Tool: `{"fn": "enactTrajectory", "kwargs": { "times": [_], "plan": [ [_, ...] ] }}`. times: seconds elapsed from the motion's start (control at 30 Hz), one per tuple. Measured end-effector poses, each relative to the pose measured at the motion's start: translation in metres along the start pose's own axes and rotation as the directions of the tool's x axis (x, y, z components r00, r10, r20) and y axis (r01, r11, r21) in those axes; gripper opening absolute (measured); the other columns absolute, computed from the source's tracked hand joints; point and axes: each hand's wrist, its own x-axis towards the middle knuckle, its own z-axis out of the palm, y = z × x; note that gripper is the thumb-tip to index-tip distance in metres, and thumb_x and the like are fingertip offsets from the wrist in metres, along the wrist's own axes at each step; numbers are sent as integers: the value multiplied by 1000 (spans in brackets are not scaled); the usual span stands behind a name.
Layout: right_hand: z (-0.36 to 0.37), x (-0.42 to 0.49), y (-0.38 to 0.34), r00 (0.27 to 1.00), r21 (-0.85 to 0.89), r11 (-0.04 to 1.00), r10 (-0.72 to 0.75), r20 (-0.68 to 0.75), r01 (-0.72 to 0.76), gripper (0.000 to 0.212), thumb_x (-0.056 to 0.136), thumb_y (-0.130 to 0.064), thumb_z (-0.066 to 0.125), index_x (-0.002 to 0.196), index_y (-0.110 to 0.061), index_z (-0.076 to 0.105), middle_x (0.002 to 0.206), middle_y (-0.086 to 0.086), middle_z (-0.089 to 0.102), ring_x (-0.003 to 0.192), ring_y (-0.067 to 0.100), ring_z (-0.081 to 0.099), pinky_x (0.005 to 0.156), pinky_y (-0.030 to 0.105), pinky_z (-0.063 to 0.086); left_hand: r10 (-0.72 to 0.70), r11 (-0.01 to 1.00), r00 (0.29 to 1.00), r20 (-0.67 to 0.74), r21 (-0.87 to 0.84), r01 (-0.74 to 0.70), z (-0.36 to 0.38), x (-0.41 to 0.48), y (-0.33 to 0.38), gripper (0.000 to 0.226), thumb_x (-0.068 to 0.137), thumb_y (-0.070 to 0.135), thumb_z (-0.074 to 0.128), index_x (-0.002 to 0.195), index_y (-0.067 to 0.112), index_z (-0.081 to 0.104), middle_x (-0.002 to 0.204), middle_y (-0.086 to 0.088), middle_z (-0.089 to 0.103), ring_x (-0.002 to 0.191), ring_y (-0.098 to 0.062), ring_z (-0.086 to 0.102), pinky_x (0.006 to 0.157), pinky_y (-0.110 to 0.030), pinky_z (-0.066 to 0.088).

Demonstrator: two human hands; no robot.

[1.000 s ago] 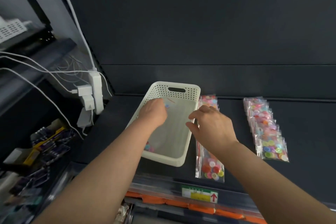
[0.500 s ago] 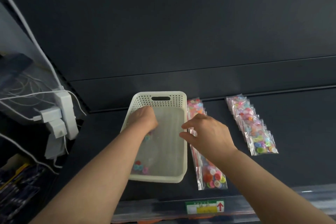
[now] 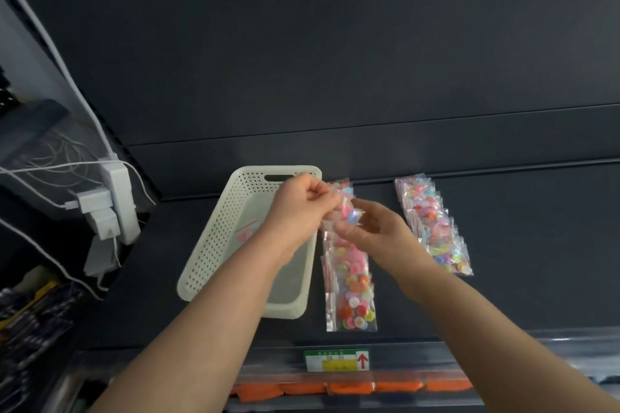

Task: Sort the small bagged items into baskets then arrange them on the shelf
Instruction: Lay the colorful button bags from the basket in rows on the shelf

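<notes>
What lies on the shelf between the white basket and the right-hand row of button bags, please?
In the head view, another row of button bags lies there.

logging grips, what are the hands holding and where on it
One small bag of buttons, held by both: left hand pinches its left edge, right hand its lower right.

dark matte shelf (image 3: 523, 298), level. white perforated basket (image 3: 208, 245) stands on it left of centre, long side running front to back, slightly skewed. just beside its right wall: middle row of bagged buttons (image 3: 352, 282), clear bags overlapping. right row of bagged buttons (image 3: 436, 231) lies apart from it. green-yellow label (image 3: 337, 360) on the front edge.
</notes>
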Motion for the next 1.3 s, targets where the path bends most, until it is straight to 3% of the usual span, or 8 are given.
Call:
{"fn": "enactTrajectory", "kwargs": {
  "times": [0.1,0.3,0.4,0.53,0.67,0.93,1.1,1.3],
  "plan": [
    [-29,-11,8,995,172,984,50,-87,-35,16,90,-29,62,93,-16,70,84,4,74,79,18,69,78,29,58,-70,997,997,19,-26,70,34,-6,-9,9,91,13,66,83,14,62,81,-3,71,68,-10,65,62,-22,52],
    [-88,-29,31,952,215,970,171,-253,-117,15,93,-22,60,92,-14,72,75,-1,73,66,9,70,61,23,55,-238,968,969,59,-69,242,90,-20,-19,7,95,18,61,90,15,63,89,0,74,77,-10,66,65,-24,50],
    [-111,-35,42,957,264,949,226,-182,-174,20,89,-30,65,99,-14,70,85,4,74,75,16,71,65,27,57,-312,944,948,70,-86,317,116,-24,-24,5,95,19,61,92,16,63,91,-2,74,79,-11,67,62,-23,52],
    [-133,-38,61,957,30,967,256,-136,-254,41,74,-16,81,111,-13,65,92,10,72,80,20,71,67,25,58,-338,939,935,109,-31,344,143,-31,-33,5,94,18,64,91,15,66,85,-1,71,75,-11,65,65,-24,57],
    [-147,-39,75,959,-368,903,133,-249,-221,36,70,-26,83,100,-23,63,80,-6,72,73,8,68,67,28,58,-260,934,962,79,272,230,160,-33,-48,10,89,19,68,80,22,68,82,5,70,78,-15,68,75,-38,61],
    [-149,-28,81,959,-493,860,-19,-284,-130,33,79,-22,76,107,-22,60,72,-13,65,67,-1,61,54,14,42,-107,843,994,-30,527,106,176,-29,-49,19,88,38,70,91,23,59,86,8,66,78,-11,64,65,-26,52],
    [-144,-27,71,947,-708,703,-178,-267,-68,32,79,-33,74,106,-29,58,75,-13,56,66,4,55,55,21,42,-27,817,997,-67,573,61,165,-28,-39,30,89,39,68,105,21,52,87,9,62,74,-8,59,56,-20,43],
    [-102,-14,43,943,-867,483,-329,-54,119,16,90,-32,59,105,-33,64,100,-13,63,90,10,60,65,25,47,118,790,984,-131,614,-13,102,-30,-12,11,90,35,65,95,25,62,86,12,67,83,-12,64,74,-31,53]
  ]
}}
